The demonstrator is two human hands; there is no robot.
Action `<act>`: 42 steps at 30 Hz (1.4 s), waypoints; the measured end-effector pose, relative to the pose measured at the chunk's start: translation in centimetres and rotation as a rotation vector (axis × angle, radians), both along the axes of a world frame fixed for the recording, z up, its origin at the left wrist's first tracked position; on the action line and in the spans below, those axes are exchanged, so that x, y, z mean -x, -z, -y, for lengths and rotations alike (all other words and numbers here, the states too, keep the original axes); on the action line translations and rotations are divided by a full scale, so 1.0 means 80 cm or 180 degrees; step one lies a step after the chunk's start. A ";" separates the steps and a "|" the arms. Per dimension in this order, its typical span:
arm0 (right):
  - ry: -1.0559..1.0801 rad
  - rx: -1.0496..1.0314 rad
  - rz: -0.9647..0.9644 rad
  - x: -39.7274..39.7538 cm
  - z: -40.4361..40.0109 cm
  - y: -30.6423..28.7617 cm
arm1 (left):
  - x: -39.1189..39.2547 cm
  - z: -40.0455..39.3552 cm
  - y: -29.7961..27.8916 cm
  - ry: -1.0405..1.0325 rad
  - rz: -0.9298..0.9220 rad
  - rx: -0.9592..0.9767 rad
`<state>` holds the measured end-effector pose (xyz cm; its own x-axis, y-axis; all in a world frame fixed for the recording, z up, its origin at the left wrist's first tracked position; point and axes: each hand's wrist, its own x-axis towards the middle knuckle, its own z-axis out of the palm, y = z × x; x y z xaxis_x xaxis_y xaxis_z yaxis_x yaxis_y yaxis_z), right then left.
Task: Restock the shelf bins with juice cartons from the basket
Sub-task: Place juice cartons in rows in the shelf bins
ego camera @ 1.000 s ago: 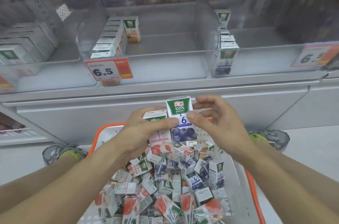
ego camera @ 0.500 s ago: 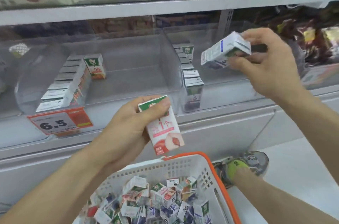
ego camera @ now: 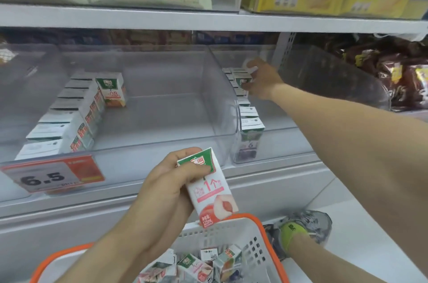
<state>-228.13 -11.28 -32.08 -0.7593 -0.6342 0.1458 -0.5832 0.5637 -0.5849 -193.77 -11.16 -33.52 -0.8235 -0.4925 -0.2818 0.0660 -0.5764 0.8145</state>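
Left hand point(ego camera: 162, 190) in closed grip, low; right hand point(ego camera: 261, 81) reaching forward, arm extended.

Middle bin point(ego camera: 162, 120) mostly free beside carton row point(ego camera: 67, 116)

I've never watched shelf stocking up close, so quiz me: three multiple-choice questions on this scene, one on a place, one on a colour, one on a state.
1. Where is the right hand?
A. in the basket
B. deep in the right clear plastic bin
C. on the price tag

2. What colour is the white plastic basket's rim?
A. orange
B. blue
C. green

3. What is the left hand doing?
A. hanging empty
B. gripping a pink-and-white peach juice carton
C. pushing a bin

Answers: B, the right hand reaches the right clear plastic bin's back cartons; A, the basket's rim is orange; B, the left hand clasps the peach juice carton.
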 end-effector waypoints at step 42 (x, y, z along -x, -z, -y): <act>-0.1722 0.1736 0.2404 -0.414 0.041 -0.088 | -0.225 0.211 -0.023 -0.1578 0.2423 0.4794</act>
<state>-194.98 -14.59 -25.02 -0.4097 -0.9041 0.1216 -0.0596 -0.1065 -0.9925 -175.78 -28.07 -31.72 -0.4425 -0.8039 0.3973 -0.6284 0.5941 0.5022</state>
